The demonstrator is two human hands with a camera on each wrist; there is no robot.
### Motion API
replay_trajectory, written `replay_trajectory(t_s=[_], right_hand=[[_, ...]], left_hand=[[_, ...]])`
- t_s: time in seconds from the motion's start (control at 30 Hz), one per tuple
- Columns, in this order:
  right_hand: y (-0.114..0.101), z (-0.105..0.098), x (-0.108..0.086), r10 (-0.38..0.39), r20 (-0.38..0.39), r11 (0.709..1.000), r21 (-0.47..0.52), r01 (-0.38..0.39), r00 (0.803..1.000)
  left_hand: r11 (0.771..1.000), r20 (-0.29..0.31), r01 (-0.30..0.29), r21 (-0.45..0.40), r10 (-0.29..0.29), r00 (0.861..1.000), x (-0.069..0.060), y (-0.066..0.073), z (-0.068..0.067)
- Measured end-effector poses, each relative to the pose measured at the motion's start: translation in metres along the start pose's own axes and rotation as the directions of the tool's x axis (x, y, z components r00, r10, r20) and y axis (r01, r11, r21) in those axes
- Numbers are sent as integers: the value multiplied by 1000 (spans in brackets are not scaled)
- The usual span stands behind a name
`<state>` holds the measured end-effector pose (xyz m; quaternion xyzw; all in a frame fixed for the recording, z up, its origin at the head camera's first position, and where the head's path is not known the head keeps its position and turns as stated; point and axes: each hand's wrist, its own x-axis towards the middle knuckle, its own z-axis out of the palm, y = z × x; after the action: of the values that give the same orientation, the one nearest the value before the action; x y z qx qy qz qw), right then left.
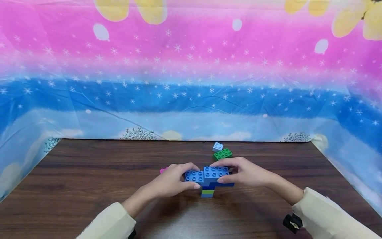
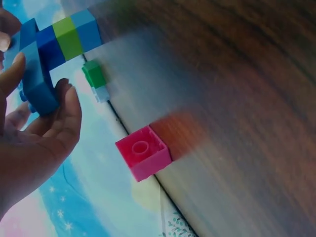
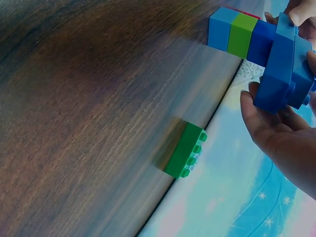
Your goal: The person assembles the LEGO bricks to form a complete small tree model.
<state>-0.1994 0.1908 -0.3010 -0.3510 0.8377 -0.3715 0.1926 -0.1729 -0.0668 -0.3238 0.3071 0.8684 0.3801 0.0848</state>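
A toy-brick structure stands upright on the table between both hands. Its narrow column has a light blue brick (image 1: 207,195) at the bottom, a lime green brick (image 3: 242,35) above it and a dark blue brick (image 3: 260,43) higher up. Wider blue bricks spread across the top. My left hand (image 1: 171,179) grips the left blue brick (image 1: 194,176) between thumb and fingers. With thumb and fingers, my right hand (image 1: 249,171) holds the raised blue brick (image 1: 215,172) on the right. Part of the structure's right end is hidden behind that hand.
Beyond the right hand lie a green brick (image 1: 222,154) and a pale blue brick (image 1: 218,146). A pink brick (image 2: 148,155) lies past the left hand, mostly covered by it in the head view. A patterned cloth (image 1: 191,99) hangs along the wooden table's (image 1: 89,172) far edge.
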Motion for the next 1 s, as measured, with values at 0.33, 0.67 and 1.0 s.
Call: replay_trajectory(t_s=[0.33, 0.67, 1.0], right_hand=[[0, 0, -1, 21, -4, 1000, -8, -21, 1000], [0, 0, -1, 19, -9, 1000, -17, -19, 1000], [0, 0, -1, 25, -19, 999, -22, -25, 1000]], left_hand=[[999, 23, 44, 14, -45, 999, -6, -3, -21], [988, -93, 109, 111, -99, 991, -16, -33, -37], [984, -100, 162, 68, -155, 983, -22, -59, -44]])
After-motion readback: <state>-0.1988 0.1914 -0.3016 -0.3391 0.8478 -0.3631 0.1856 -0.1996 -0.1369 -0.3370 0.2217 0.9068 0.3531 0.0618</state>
